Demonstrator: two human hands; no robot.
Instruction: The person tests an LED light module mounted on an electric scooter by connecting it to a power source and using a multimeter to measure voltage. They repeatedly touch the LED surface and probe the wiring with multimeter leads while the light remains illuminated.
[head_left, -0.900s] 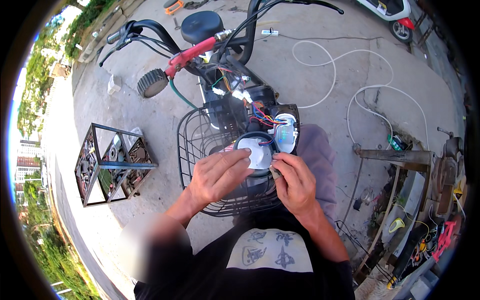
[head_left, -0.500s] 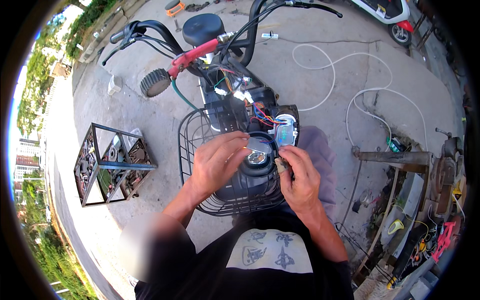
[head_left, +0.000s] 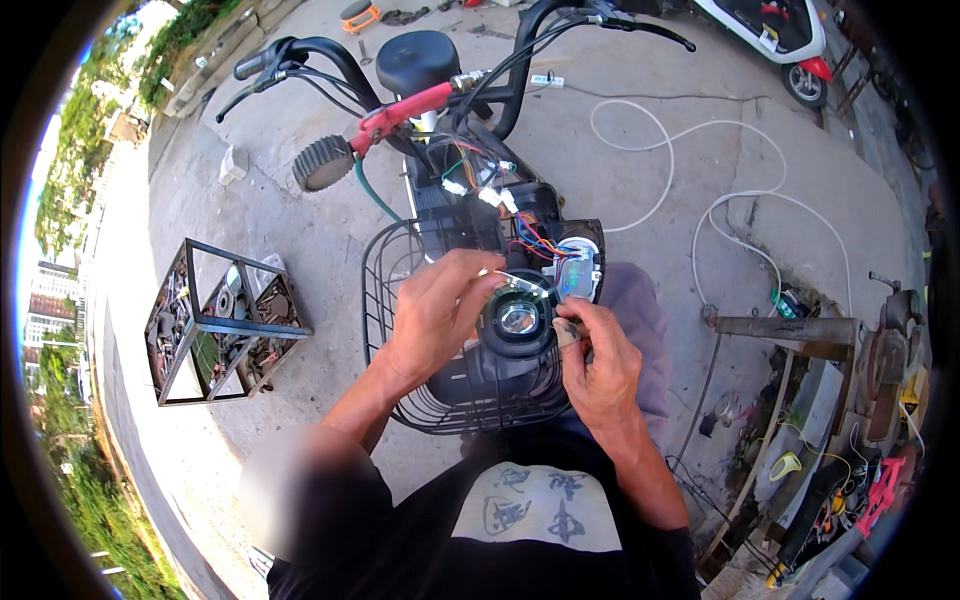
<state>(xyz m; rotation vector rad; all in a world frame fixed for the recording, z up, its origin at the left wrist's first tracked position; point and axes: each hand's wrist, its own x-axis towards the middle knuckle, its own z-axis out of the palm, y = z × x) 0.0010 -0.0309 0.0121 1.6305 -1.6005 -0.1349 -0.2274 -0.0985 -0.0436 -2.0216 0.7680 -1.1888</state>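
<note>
The left hand (head_left: pixel 432 308) pinches one end of a thin, pale plate (head_left: pixel 526 285) between its thumb and fingers. The plate is tipped up, so mostly its edge shows, and it sits just above a round black lamp (head_left: pixel 519 319) with a shiny middle. The right hand (head_left: pixel 603 352) is on the other side, near the plate's other end, with its thumb and fingers bent close together. A little tan patch shows at its thumb, but I can't tell if that hand is holding anything or touching the plate. Just past the right fingertips is a white-rimmed case (head_left: pixel 577 272), and a bunch of colored wires (head_left: pixel 540 242) runs into it. A black wire basket (head_left: pixel 470 424) is under and around the lamp. Beyond it are the bike's curved black handlebars (head_left: pixel 343 72), with a red bar (head_left: pixel 405 112) lying across between them, and a round black seat (head_left: pixel 417 58) farther off. On the left, a metal rack (head_left: pixel 250 328) full of small parts stands on the gray ground (head_left: pixel 310 215). On the right, a long white hose (head_left: pixel 668 160) makes loops on the ground. Near the top right corner is part of a white and red scooter (head_left: pixel 775 32).
</note>
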